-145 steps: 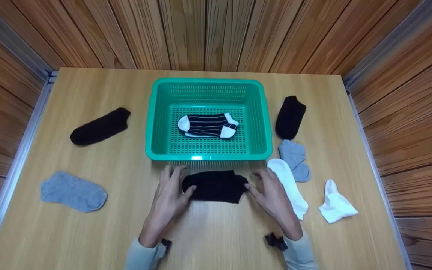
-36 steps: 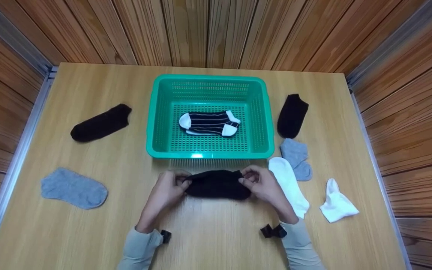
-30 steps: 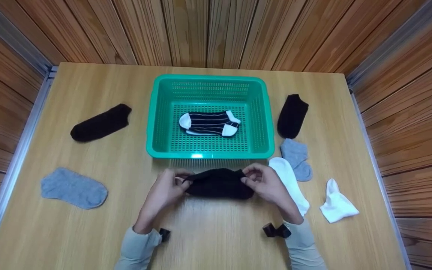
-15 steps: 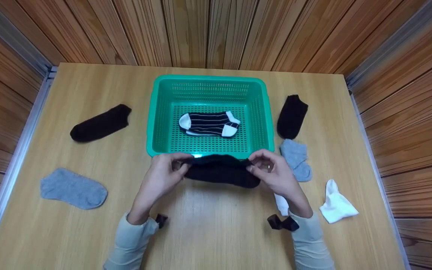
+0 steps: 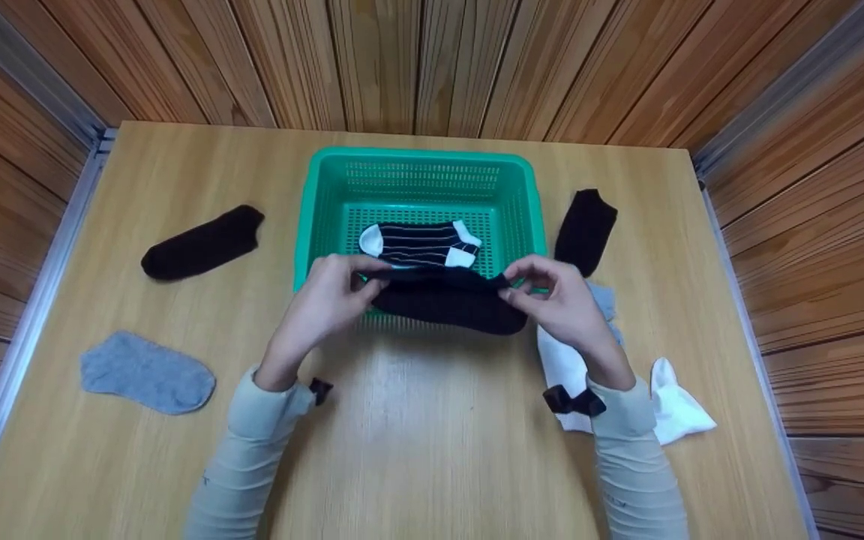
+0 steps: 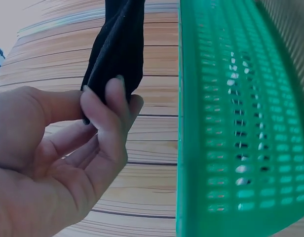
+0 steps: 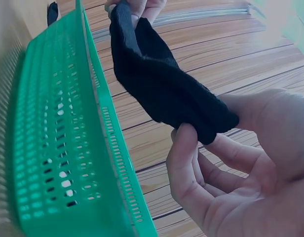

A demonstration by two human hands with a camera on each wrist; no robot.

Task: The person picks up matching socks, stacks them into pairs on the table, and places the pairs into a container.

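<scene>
Left hand [image 5: 327,296] and right hand [image 5: 561,304] held a black sock [image 5: 447,306] between them

The left hand pinched one end of the sock's upper edge between thumb and fingers. The right hand pinched the other end the same way, so the edge ran across from hand to hand and the dark fabric hung below it. The sock was in the air; from the head camera it covered part of the near rim of a green basket [image 5: 426,152]. Inside the basket lay a striped sock [image 5: 417,241], dark with a white toe and heel, its lower edge partly hidden.

Dark devices [image 5: 573,401] sat at both wrists, beside pale sleeves [image 5: 638,457]. Under the right forearm lay a white sock [image 5: 561,360], partly covered, and near it a folded grey sock [image 5: 603,300], also half hidden. Beyond stood out a second black sock [image 5: 586,232], right of the basket, and a crumpled white sock [image 5: 681,412].

Well to the left, another black sock [image 5: 203,241] and a flat grey sock [image 5: 148,373] rested on the wooden table [image 5: 417,457]. Plank-patterned walls [image 5: 379,67] enclosed it.
</scene>
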